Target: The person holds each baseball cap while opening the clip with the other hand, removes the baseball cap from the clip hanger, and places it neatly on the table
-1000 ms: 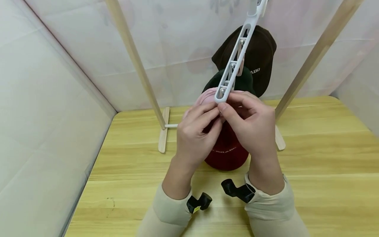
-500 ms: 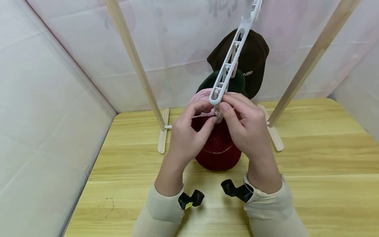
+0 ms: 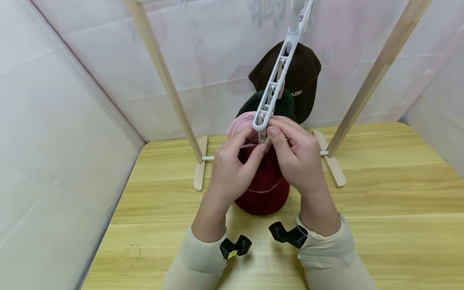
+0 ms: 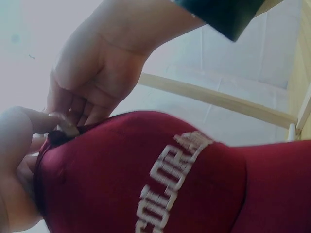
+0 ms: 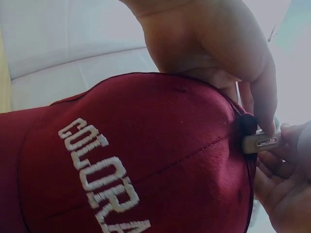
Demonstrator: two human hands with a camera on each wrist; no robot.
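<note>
A white multi-clip hanger point(image 3: 277, 76) hangs down from above. A dark red cap point(image 3: 262, 193) with white lettering point(image 4: 170, 179) hangs below its lowest clip point(image 5: 260, 142). My right hand point(image 3: 275, 139) pinches that clip, just under the hanger's end. My left hand point(image 3: 253, 147) pinches the red cap's point(image 5: 146, 160) top edge right beside the clip. In the left wrist view, fingers of both hands meet at the cap's rim point(image 4: 63, 132). Above the red cap, a pink cap point(image 3: 241, 123), a dark green cap point(image 3: 286, 104) and a brown cap point(image 3: 304, 80) hang on the same hanger.
Two slanted wooden rack posts point(image 3: 163, 80) point(image 3: 369, 80) stand on flat feet point(image 3: 200, 167) point(image 3: 331, 163) on the wooden table point(image 3: 380, 225). White fabric walls point(image 3: 65, 121) close in the left, back and right sides.
The hanger's lower end, both hands and the red cap have drifted slightly left. The grips look the same.
</note>
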